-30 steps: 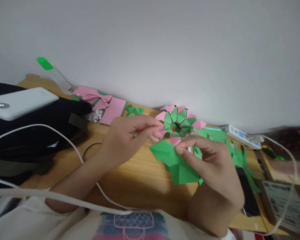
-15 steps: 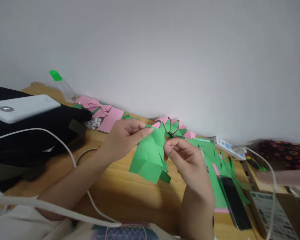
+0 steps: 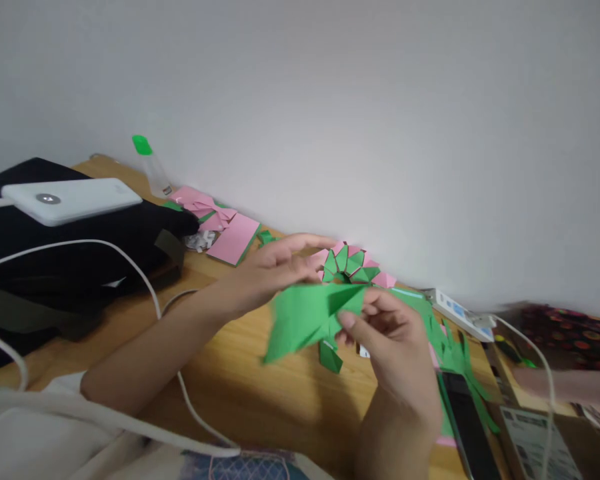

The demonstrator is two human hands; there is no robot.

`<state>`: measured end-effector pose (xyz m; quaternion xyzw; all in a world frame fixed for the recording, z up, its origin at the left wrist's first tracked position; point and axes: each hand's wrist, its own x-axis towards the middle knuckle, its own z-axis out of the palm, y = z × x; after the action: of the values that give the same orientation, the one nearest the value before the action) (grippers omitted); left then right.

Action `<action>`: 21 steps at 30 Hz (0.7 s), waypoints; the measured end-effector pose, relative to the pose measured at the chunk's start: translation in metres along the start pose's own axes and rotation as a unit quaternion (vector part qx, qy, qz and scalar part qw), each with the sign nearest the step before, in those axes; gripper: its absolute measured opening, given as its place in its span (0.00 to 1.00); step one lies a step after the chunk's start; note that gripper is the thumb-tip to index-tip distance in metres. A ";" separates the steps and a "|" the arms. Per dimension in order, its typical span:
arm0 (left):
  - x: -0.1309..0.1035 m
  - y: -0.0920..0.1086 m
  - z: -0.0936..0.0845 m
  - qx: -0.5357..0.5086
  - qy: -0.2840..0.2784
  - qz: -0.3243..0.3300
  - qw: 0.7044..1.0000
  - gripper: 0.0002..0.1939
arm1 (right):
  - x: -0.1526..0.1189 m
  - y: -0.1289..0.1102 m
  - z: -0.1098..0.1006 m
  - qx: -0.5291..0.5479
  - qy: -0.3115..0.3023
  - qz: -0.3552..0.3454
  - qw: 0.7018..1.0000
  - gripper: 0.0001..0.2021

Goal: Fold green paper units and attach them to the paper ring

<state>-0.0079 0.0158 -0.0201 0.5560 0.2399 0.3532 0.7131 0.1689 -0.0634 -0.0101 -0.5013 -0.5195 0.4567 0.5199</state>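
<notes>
My right hand (image 3: pixel 395 347) pinches a creased sheet of green paper (image 3: pixel 303 317) between thumb and fingers, and the sheet's left end is smeared by motion. Just above the sheet, my left hand (image 3: pixel 280 267) has its fingers stretched out, apart from any grip on it. Beyond both hands lies a ring-shaped piece of folded pink and green paper (image 3: pixel 353 260). A small folded green piece (image 3: pixel 331 358) rests on the table below the sheet. Cut green paper (image 3: pixel 447 350) lies to the right of my right hand.
On the wooden table (image 3: pixel 230 393) are a pink paper stack (image 3: pixel 236 239), a green-capped glue bottle (image 3: pixel 153 167), a dark phone (image 3: pixel 467 420) and a power strip (image 3: pixel 460 313). At left, a white power bank (image 3: pixel 80 200) sits on a black bag (image 3: pixel 150 233). White cables (image 3: pixel 130 260) cross in front. Another person's arm (image 3: pixel 570 387) shows at right.
My left hand has let go of the green sheet and opened its fingers. The sheet has swung flatter in my right hand. The view has shifted slightly.
</notes>
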 end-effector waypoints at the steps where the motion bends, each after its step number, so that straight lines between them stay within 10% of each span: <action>1: 0.002 -0.002 0.000 -0.036 0.023 0.002 0.999 0.19 | 0.001 0.001 0.000 0.031 0.035 0.001 0.999 0.07; 7: 0.006 -0.011 0.008 0.008 -0.105 0.049 0.993 0.06 | 0.003 0.005 0.007 0.039 0.121 -0.009 0.992 0.11; 12: 0.001 -0.011 0.011 0.160 0.021 0.079 0.984 0.15 | 0.003 0.012 0.007 -0.142 0.104 -0.074 0.982 0.05; 17: -0.005 -0.005 0.011 0.355 0.053 0.144 0.922 0.15 | 0.000 0.011 -0.001 -0.290 0.172 -0.263 0.904 0.23; 21: -0.012 -0.001 0.017 0.470 0.082 0.219 0.851 0.18 | -0.004 0.005 -0.003 -0.366 0.207 -0.393 0.818 0.17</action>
<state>-0.0027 -0.0040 -0.0171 0.8323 0.3066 0.3896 0.2479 0.1717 -0.0671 -0.0149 -0.4908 -0.6816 -0.1244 0.5282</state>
